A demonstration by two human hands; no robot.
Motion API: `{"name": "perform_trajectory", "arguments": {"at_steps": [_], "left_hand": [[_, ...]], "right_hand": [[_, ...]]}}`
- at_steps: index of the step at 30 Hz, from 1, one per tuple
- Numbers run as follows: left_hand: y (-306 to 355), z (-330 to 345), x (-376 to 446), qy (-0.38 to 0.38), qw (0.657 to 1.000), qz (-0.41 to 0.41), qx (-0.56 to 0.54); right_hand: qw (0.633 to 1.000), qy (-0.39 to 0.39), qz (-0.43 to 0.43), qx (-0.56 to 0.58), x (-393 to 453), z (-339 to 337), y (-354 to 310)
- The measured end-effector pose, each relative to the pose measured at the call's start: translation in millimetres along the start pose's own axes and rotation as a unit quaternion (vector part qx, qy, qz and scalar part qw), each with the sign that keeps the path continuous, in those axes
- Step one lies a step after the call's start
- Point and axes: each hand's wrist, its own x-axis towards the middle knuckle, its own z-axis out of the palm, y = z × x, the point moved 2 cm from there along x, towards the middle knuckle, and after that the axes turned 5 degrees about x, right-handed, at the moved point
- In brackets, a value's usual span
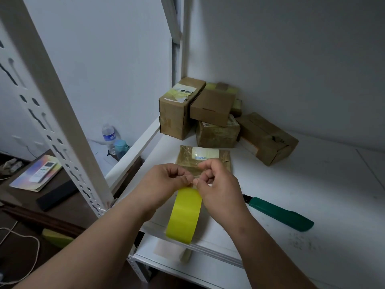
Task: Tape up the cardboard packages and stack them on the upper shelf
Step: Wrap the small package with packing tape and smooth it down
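Observation:
A yellow tape roll (pixel 184 215) stands on edge above the white shelf (pixel 302 184), near its front. My left hand (pixel 164 182) and my right hand (pixel 216 184) meet at the top of the roll, fingers curled, pinching at the tape there. Just behind my hands a flat cardboard package (pixel 205 157) with a white label lies on the shelf, partly hidden by my fingers. Several taped cardboard boxes (pixel 212 107) are piled in the back corner, one brown box sitting on top of another.
A green-handled cutter (pixel 279 212) lies on the shelf to the right of my hands. A slotted white upright (pixel 62 130) stands at left. Beyond it a dark table holds water bottles (pixel 109 136), a remote on a booklet (pixel 41 170), and a cable. A lower shelf (pixel 187 268) shows below.

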Motion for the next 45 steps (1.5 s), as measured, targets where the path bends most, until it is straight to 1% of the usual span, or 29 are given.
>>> {"name": "perform_trajectory", "arguments": {"at_steps": [4,6,11,18,21,24,26,30,32,34,36,38,45], "left_hand": [[3,-2,2,-0.007,1.0,-0.011,0.015],[4,-2,1,-0.012,1.0,-0.014,0.018],[4,-6,-2,0.008,0.999,-0.036,0.02],[0,-12,-5,0.013,0.999,-0.048,-0.004],[0,-14,-7,0.014,0.999,-0.043,-0.004],[-1,-17,-8,0.015,0.999,-0.037,0.005],[0,-18,-9,0.011,0.999,-0.033,0.007],[2,-17,-10,-0.002,1.0,-0.026,-0.002],[2,-16,-10,-0.007,1.0,-0.025,0.001],[1,-17,-11,-0.002,1.0,-0.026,0.002],[0,-18,-12,0.001,1.0,-0.025,0.002],[0,-18,-12,-0.003,1.0,-0.021,0.0],[2,-18,-16,-0.019,1.0,-0.009,-0.005]], "right_hand": [[0.999,-0.014,-0.028,-0.043,0,0,-4],[0.997,-0.008,-0.038,-0.061,0,0,-6],[0.989,0.018,-0.06,-0.131,0,4,-9],[0.984,0.075,-0.069,-0.144,0,9,-4],[0.986,0.073,-0.059,-0.138,-1,13,-2],[0.989,0.049,-0.03,-0.137,2,14,-3],[0.993,0.023,-0.005,-0.115,3,15,-3],[0.998,0.009,0.019,-0.054,3,14,-3],[0.999,0.036,0.022,-0.02,0,13,-5],[0.996,0.088,-0.011,0.015,-6,11,-8],[0.991,0.12,-0.059,0.005,-12,12,-10],[0.988,0.126,-0.088,-0.026,-14,15,-9],[0.998,0.047,-0.015,-0.028,-10,18,-8]]}}
